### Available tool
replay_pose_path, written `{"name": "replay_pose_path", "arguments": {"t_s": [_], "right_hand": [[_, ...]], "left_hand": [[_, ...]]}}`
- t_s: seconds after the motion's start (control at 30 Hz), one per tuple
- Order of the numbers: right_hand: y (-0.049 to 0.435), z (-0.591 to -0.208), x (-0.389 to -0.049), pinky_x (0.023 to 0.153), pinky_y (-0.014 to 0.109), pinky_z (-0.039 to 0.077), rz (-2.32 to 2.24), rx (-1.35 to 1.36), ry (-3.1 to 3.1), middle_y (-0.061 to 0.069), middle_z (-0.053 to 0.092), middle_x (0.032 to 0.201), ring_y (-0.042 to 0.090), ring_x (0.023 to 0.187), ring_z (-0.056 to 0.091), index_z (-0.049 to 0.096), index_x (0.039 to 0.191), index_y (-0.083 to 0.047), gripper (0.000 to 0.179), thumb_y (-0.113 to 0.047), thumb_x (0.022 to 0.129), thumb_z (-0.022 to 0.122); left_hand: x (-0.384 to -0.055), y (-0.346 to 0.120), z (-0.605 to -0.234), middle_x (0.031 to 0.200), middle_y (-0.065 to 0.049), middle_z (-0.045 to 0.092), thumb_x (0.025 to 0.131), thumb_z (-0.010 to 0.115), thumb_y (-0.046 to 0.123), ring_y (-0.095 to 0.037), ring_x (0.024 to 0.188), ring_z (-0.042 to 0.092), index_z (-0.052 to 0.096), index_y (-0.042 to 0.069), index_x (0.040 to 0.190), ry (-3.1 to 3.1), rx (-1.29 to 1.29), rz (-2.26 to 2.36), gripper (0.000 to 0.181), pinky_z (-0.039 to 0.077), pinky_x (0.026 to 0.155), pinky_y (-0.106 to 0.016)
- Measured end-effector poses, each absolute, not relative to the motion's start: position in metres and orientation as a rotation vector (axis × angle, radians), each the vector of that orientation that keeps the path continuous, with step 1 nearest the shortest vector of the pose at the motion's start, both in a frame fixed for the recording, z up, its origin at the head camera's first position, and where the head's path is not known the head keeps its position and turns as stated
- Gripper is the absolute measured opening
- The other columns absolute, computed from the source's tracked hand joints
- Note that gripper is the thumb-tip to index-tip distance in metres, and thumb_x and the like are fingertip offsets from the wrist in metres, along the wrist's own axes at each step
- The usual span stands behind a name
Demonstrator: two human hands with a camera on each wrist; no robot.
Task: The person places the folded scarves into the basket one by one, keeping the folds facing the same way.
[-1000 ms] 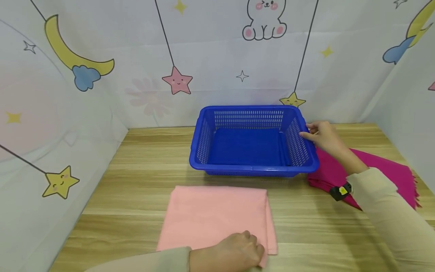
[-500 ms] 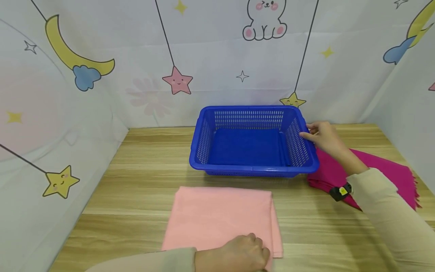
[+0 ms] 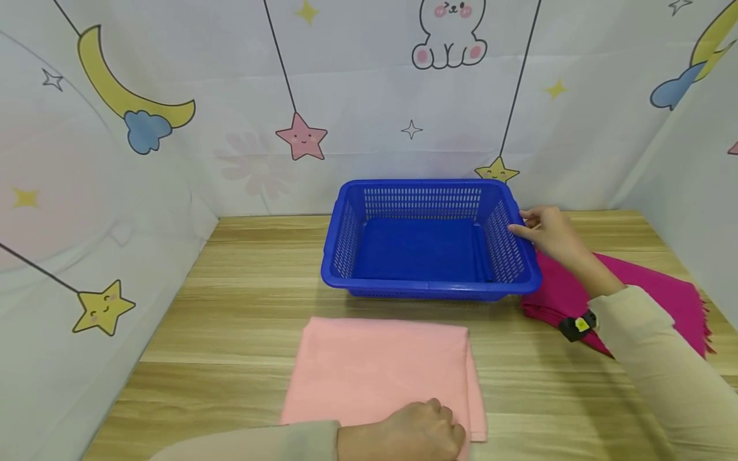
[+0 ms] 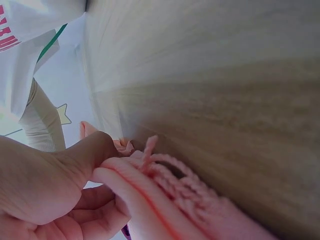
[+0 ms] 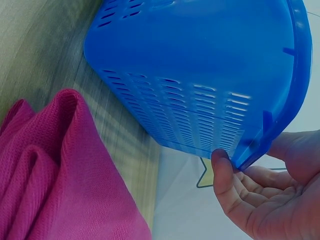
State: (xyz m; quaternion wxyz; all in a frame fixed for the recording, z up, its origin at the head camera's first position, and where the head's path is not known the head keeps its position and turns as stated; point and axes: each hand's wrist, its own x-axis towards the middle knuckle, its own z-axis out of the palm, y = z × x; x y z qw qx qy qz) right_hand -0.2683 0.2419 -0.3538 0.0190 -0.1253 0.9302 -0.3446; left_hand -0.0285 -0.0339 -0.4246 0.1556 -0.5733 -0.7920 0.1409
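Observation:
A folded pink scarf [image 3: 380, 371] lies on the table in front of the basket, its twisted fringe [image 4: 175, 180] showing in the left wrist view. My left hand [image 3: 415, 432] pinches the scarf's folded layers at the near right corner, thumb over the edge. The blue plastic basket [image 3: 432, 285] has slotted walls and stands at the back of the table. My right hand [image 3: 550, 234] holds the basket's right rim, the thumb on one side and curled fingers beneath the lip, as the right wrist view [image 5: 265, 190] shows.
A magenta fringed scarf [image 3: 651, 282] lies folded right of the basket, under my right forearm. Flat folded blue cloth [image 3: 415, 250] seems to line the basket's bottom. Printed white curtains [image 3: 369, 96] close off the back and both sides of the wooden table [image 3: 230, 307].
My left hand has slid a little to the right and toward me, drawing the pink scarf along. The right hand and the basket have stayed in place.

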Motion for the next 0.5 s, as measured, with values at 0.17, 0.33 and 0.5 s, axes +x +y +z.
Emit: {"name": "replay_pose_path", "arguments": {"t_s": [0.17, 0.33, 0.5], "right_hand": [[0.2415, -0.3541, -0.2679, 0.061, 0.028, 0.057, -1.085, -0.383, 2.877, 0.041, 0.056, 0.116, 0.044, 0.093, 0.062, 0.044, 0.133, 0.023, 0.056, -0.021, 0.102, 0.06], [0.2403, -0.3539, -0.2682, 0.062, 0.028, 0.057, -1.083, -0.39, 2.893, 0.042, 0.056, 0.116, 0.046, 0.095, 0.061, 0.046, 0.132, 0.023, 0.054, -0.019, 0.101, 0.061], [0.2403, -0.3541, -0.2692, 0.062, 0.027, 0.057, -1.075, -0.388, 2.898, 0.042, 0.056, 0.116, 0.047, 0.097, 0.061, 0.046, 0.132, 0.023, 0.054, -0.019, 0.101, 0.061]], "left_hand": [[-0.0279, -0.0293, -0.4247, 0.063, 0.013, 0.048, 0.092, 0.06, 0.04, -0.001, 0.055, 0.041, 0.058, 0.025, 0.072, -2.306, -1.664, 0.397, 0.025, 0.032, 0.049, -0.013], [-0.0272, -0.0264, -0.4242, 0.065, 0.014, 0.05, 0.088, 0.063, 0.036, -0.001, 0.055, 0.042, 0.06, 0.025, 0.074, -2.292, -1.661, 0.407, 0.019, 0.032, 0.049, -0.014], [-0.0265, -0.0244, -0.4243, 0.065, 0.014, 0.05, 0.087, 0.063, 0.035, -0.001, 0.055, 0.042, 0.058, 0.026, 0.072, -2.279, -1.661, 0.416, 0.018, 0.033, 0.049, -0.014]]}}
